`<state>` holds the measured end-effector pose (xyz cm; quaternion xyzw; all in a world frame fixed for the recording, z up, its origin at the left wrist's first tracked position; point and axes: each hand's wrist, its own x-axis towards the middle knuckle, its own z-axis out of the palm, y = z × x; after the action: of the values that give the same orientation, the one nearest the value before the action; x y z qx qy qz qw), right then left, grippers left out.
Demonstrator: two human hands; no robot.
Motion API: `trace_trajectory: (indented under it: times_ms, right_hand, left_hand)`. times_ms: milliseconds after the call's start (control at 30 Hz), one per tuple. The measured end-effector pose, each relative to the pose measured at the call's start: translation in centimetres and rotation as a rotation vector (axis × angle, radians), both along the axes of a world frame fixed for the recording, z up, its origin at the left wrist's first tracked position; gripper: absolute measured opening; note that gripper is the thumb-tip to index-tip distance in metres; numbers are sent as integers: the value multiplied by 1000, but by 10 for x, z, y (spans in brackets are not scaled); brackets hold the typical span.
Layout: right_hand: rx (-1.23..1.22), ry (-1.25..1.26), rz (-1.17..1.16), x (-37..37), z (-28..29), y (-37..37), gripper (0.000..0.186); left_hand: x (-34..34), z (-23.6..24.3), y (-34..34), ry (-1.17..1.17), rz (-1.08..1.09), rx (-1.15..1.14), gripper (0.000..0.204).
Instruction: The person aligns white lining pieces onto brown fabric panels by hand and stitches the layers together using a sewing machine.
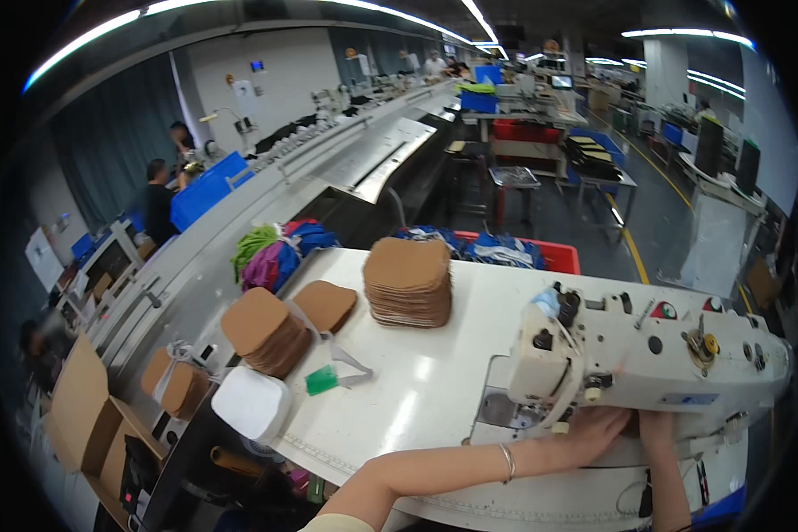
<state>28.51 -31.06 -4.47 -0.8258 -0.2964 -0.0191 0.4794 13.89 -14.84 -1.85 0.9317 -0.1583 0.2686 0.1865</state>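
A white sewing machine (616, 355) stands at the right of the white table. Beneath its arm, behind the needle end, my left hand (594, 433) reaches in from the left, its fingers meeting a small brown piece (631, 425). My right hand (656, 429) is close on the other side of that piece, its fingers hidden by the machine. Most of the brown piece is covered too. Left of the machine stand a tall stack of brown rounded-square pieces (406, 288), a leaning brown stack (262, 330), and a smaller low brown pile (326, 306).
At the table's left edge sits a stack of white rounded pieces (250, 403). A green tag on a pale strap (322, 380) lies nearby. A tied brown bundle (176, 383) and an open cardboard box (97, 426) are further left. Colourful cloth (279, 255) lies beyond the table.
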Motion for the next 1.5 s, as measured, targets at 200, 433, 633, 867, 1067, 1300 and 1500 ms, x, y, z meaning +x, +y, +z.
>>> trace_trajectory:
  times_ms: [200,433,633,867,1067,1300,1500]
  right_hand:
    - [76,-34,-20,-91,50,18,17]
    - [-360,-523,391,-206,20,24,19]
    - [-251,-393,672,-242,23,75,44]
    - [-300,-399,761,-243,27,106,47]
    - [-408,-469,772,-247,39,124,60]
    - [-232,-605,1057,-263,58,175,61]
    - [-156,-750,1293,-298,50,238,60]
  left_hand:
    - [4,2,26,299,62,-136,46]
    - [-128,36,54,295,52,113,53]
    - [-223,13,89,491,259,49,56]
    - [-253,17,142,384,316,-79,40]
    - [-361,79,211,117,950,-134,17]
    - [-428,83,220,514,877,242,19]
    - [-433,66,229,425,902,156,12]
